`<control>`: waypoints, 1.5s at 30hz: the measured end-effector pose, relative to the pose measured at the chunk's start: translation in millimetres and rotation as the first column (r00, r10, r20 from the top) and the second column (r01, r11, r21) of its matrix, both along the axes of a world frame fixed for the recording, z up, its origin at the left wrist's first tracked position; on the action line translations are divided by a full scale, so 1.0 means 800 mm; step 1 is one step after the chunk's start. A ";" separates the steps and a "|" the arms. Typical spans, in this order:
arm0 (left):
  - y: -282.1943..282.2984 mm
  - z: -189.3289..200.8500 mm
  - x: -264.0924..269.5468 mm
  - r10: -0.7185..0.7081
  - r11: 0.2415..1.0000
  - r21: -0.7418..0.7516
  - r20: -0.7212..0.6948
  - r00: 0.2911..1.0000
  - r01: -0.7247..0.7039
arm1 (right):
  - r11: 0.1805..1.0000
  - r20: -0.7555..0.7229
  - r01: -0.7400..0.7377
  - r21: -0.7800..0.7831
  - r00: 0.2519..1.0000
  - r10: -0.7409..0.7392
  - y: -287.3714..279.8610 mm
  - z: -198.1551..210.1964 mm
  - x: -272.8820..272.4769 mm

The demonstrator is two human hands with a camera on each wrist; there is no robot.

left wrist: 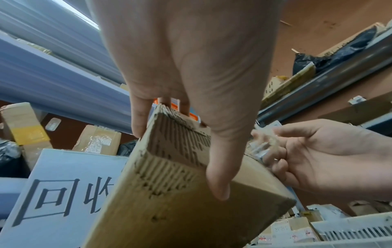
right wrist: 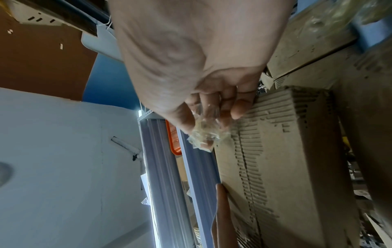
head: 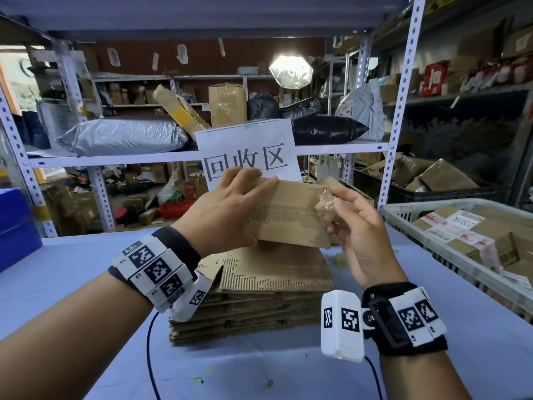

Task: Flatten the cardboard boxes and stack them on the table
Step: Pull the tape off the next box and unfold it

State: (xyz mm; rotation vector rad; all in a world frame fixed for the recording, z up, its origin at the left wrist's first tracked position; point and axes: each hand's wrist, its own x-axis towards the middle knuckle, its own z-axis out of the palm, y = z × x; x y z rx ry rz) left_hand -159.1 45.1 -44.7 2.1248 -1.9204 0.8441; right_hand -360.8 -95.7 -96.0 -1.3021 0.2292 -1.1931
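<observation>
a small cardboard box (head: 291, 215) is held in the air at the centre of the head view, just above a stack of flattened boxes (head: 259, 295) that lies on the pale blue table (head: 72, 272). strips of its brown outer paper are torn away, so the ribbed layer shows. the left hand (head: 227, 210) grips the box's 9 o'clock end, fingers curled over the top edge and thumb underneath. the right hand (head: 356, 226), at the box's 3 o'clock end, pinches a crumpled wad of clear tape (head: 327, 204) between thumb and fingertips; whether the tape is fully free of the box is hard to tell.

the step in hand seems to be stripping the tape so the box can fold flat. to do it well, the left hand should hold the box steady while the right pulls the tape along the seam, low and slow, so less paper tears away.

at 3 o'clock on the table sits a white basket (head: 403, 210) with more taped boxes. at 12 o'clock a paper sign (head: 245, 140) hangs from a metal shelf (head: 115, 158).

the far side of the box, and whether its flaps are open, is hidden. the right wrist view is blurred.
</observation>
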 end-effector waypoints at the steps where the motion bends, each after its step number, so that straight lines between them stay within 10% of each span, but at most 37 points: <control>1: 0.001 0.000 0.002 0.001 1.000 0.000 -0.016 1.000 -0.001 | 1.000 0.014 0.014 0.001 1.000 -0.014 -0.001 0.000 0.000; 15: 0.001 -0.003 0.012 0.032 0.999 -0.001 -0.163 0.986 -0.033 | 0.762 -0.130 0.500 -0.412 0.795 -0.592 -0.007 -0.019 0.008; 38: -0.020 -0.010 -0.007 0.201 0.977 0.068 0.013 0.979 -0.202 | 0.989 0.099 0.139 0.043 0.985 -0.143 -0.004 -0.002 0.011; 45: -0.018 -0.005 0.004 0.144 0.989 0.043 -0.017 0.989 -0.143 | 0.875 -0.233 0.403 -0.267 0.854 -0.465 -0.023 -0.021 0.013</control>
